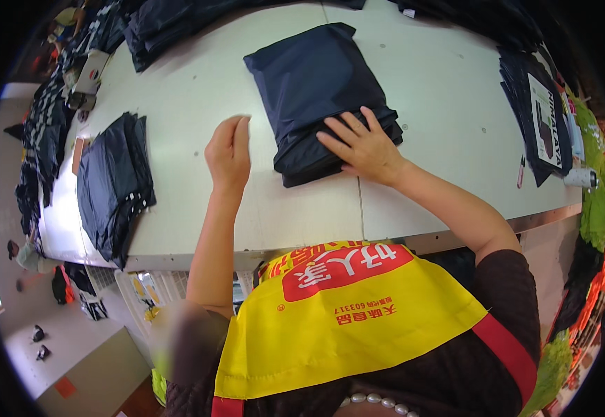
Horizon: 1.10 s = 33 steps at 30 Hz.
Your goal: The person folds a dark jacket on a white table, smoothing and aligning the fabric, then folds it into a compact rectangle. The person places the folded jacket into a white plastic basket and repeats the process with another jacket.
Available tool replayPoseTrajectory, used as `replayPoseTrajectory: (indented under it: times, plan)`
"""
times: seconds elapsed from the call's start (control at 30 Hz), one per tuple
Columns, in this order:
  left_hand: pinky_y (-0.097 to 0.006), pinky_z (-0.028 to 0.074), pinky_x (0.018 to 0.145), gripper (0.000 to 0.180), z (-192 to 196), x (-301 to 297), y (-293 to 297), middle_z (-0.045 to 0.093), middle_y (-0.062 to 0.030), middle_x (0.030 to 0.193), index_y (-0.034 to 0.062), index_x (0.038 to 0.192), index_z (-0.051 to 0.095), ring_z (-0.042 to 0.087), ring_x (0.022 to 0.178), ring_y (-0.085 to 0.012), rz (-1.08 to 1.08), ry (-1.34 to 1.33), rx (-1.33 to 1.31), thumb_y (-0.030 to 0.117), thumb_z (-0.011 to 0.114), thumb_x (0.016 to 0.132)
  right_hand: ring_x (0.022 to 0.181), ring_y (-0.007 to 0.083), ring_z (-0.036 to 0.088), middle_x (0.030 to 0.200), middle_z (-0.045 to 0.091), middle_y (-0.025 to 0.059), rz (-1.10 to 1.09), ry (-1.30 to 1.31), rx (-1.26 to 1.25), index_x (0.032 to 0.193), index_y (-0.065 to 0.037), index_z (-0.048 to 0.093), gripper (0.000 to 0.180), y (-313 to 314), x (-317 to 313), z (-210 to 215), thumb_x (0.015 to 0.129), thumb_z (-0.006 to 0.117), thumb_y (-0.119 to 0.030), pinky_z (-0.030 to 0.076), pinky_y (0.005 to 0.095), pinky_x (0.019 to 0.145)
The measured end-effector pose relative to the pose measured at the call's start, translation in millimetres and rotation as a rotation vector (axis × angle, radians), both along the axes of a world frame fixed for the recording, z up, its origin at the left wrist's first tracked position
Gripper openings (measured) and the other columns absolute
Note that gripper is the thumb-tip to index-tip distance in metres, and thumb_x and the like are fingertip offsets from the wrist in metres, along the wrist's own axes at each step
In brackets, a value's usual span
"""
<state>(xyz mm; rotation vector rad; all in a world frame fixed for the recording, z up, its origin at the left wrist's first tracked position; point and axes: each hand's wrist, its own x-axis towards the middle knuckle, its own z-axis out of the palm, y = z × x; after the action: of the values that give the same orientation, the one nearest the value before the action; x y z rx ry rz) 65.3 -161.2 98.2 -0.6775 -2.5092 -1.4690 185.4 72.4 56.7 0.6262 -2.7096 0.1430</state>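
Yellow apron is seen nearest. Dark bundle is laid on white table, its near end touched by spread right hand. Left hand is held beside it, fingers bunched; whether anything is gripped cannot be told.

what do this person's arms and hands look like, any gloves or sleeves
The left hand and right hand are ungloved, and no watch or bracelet shows. Both forearms are bare. The right sleeve is dark brown and textured, ending around the elbow; the left sleeve is also dark, but partly blurred.
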Motion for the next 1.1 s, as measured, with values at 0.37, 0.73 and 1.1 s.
replayPoseTrajectory:
  times: [0.37, 0.73, 1.1]
  plan:
    - [-0.037, 0.047, 0.076, 0.02, -86, 87, 11, 0.063, -0.0138, 0.099, 0.0015, 0.098, 0.062, 0.059, 0.091, -0.0285, -0.324, 0.445, -0.23, 0.009, 0.065, 0.08, 0.076, 0.0323, 0.064, 0.082, 0.063, 0.0163, -0.013, -0.365, 0.001, 0.132, -0.002, 0.037, 0.074, 17, -73, 20, 0.067, 0.072, -0.01, 0.052, 0.0382, 0.071]
    - [-0.036, 0.047, 0.07, 0.018, -65, 85, 45, 0.064, -0.0085, 0.091, 0.0073, 0.089, 0.065, 0.059, 0.085, -0.0239, -0.224, 0.295, -0.762, 0.023, 0.063, 0.081, 0.082, 0.0383, 0.062, 0.085, 0.063, 0.0224, -0.161, -0.555, 0.014, 0.136, -0.003, 0.03, 0.078, -15, -41, 65, 0.069, 0.069, -0.013, 0.05, 0.0422, 0.072]
    - [-0.036, 0.049, 0.077, 0.012, -69, 111, 13, 0.064, -0.0092, 0.089, 0.0041, 0.089, 0.062, 0.06, 0.089, -0.0257, -0.465, 0.396, -0.393, 0.011, 0.062, 0.079, 0.083, 0.0358, 0.062, 0.088, 0.064, 0.0191, -0.234, -0.613, 0.096, 0.141, -0.012, 0.028, 0.081, 6, -24, 56, 0.07, 0.067, -0.011, 0.049, 0.043, 0.075]
